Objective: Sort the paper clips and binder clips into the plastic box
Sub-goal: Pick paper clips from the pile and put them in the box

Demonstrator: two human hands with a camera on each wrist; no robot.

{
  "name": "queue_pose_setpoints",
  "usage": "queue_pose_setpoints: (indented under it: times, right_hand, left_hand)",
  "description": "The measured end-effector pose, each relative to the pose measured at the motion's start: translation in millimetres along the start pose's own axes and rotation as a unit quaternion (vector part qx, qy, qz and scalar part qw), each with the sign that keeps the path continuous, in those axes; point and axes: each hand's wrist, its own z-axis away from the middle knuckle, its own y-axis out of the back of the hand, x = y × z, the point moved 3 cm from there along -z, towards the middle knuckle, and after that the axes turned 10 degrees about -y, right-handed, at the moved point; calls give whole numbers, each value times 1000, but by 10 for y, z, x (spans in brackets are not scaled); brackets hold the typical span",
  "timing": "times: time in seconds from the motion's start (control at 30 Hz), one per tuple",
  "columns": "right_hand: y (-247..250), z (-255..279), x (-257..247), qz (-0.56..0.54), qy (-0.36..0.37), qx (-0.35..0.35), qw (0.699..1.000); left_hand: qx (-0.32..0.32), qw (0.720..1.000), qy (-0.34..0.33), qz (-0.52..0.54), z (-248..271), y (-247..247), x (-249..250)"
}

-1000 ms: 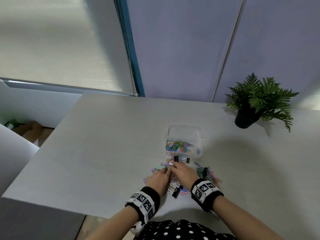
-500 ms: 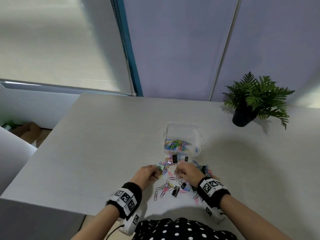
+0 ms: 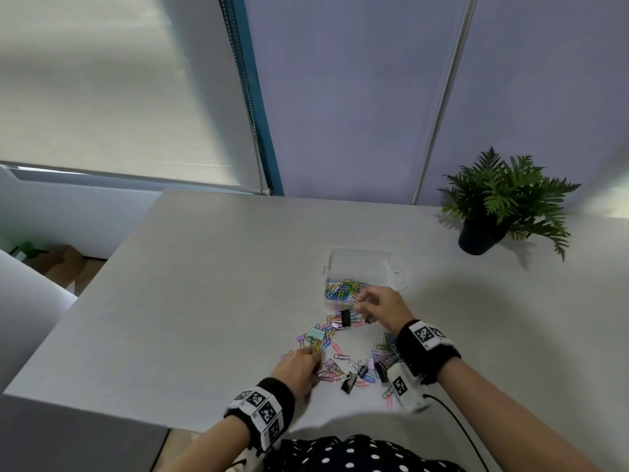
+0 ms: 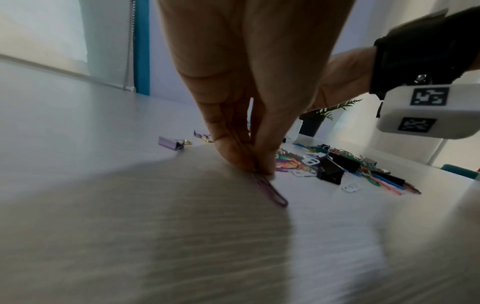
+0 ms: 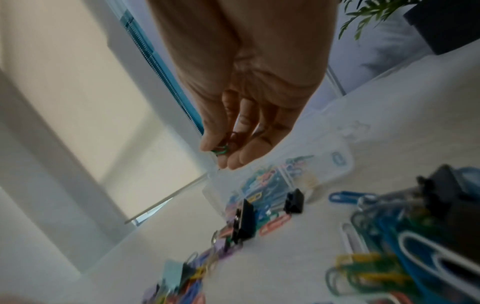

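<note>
The clear plastic box (image 3: 360, 258) stands mid-table, with coloured paper clips (image 3: 343, 288) in its near compartment. My right hand (image 3: 360, 299) hovers over the box's near edge and pinches a green paper clip (image 5: 220, 149) between thumb and fingers (image 5: 235, 159). A loose pile of paper clips and binder clips (image 3: 343, 362) lies between the box and me. At the pile's near left, my left hand (image 3: 313, 351) pinches a purple paper clip (image 4: 271, 192) that lies on the table. Black binder clips (image 3: 345, 317) (image 5: 244, 218) sit just in front of the box.
A potted fern (image 3: 500, 206) stands at the table's far right. The table (image 3: 204, 301) ends at a slanted left edge, with floor beyond it. A mint binder clip (image 3: 316, 333) and a lilac one (image 4: 171, 143) lie at the pile's left.
My right hand left the pile and moved forward to the box's near edge with a clip. My left hand drew back to the pile's near left and pinched a clip.
</note>
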Motion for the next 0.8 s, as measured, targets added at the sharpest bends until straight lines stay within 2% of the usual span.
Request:
queue_pose_setpoints:
  times: [0.23, 0.43, 0.47, 0.53, 0.6, 0.63, 0.7, 0.8]
  right_hand:
    - [224, -172, -88, -60, -26, 26, 998]
    - [318, -357, -134, -106, -54, 93, 988]
    - [317, -361, -154, -79, -49, 98, 991]
    - [283, -327, -177, 54, -23, 94, 994]
    - [179, -218, -181, 198, 28, 71, 977]
    - [108, -141, -177, 234, 61, 59, 968]
    - [-28, -5, -132, 252, 104, 37, 961]
    - [-107, 106, -9, 266, 116, 46, 956]
  left_hand:
    - [-33, 999, 20, 0, 7, 131, -39]
    - [17, 998, 30, 47, -46, 463, -126]
    - [25, 997, 31, 60, -67, 528, -125]
    - [38, 995, 34, 88, -125, 638, -124]
    - [45, 991, 40, 120, -197, 716, -127]
    - [47, 989, 45, 132, -235, 747, -128]
    - [46, 987, 45, 144, -307, 800, -118]
    - [44, 987, 34, 153, -448, 869, -71]
